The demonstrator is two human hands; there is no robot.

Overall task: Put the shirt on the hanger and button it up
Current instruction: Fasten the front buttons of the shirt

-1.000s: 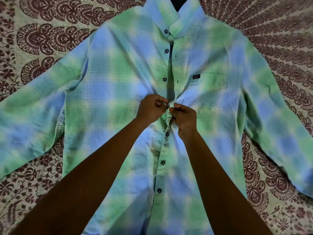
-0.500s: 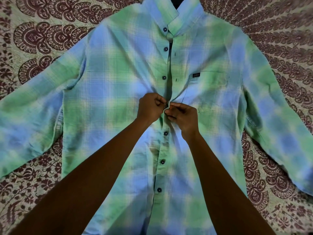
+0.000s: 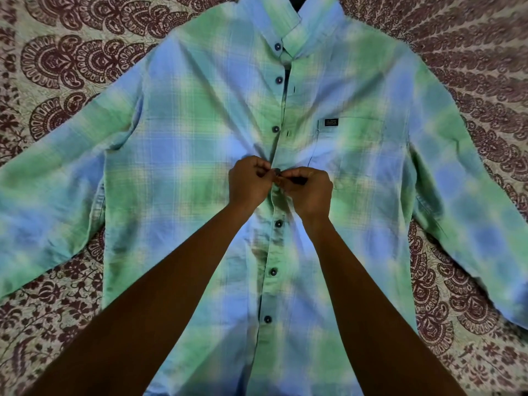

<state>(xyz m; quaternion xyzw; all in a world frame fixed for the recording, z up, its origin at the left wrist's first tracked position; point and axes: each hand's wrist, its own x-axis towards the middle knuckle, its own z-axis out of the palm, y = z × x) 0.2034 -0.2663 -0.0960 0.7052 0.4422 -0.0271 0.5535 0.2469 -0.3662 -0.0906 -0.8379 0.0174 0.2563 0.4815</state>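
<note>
A green and blue plaid shirt [image 3: 183,155] lies face up, sleeves spread to both sides. Its front placket runs down the middle with dark buttons; three buttons below my hands sit through the overlapping edge, while the upper ones lie beside empty buttonholes. My left hand [image 3: 249,181] pinches the left edge of the placket at chest height. My right hand [image 3: 307,192] pinches the right edge against it, fingertips meeting over a button. A dark shape [image 3: 297,1] shows inside the collar opening; whether it is the hanger cannot be told.
The shirt rests on a cream bedspread [image 3: 71,52] printed with maroon paisley patterns, which fills the view on all sides. A chest pocket with a small dark label [image 3: 331,122] sits right of the placket.
The two placket edges have been drawn together at chest height, closing the gap there. My fingertips have shifted slightly around the button. The shirt has not moved.
</note>
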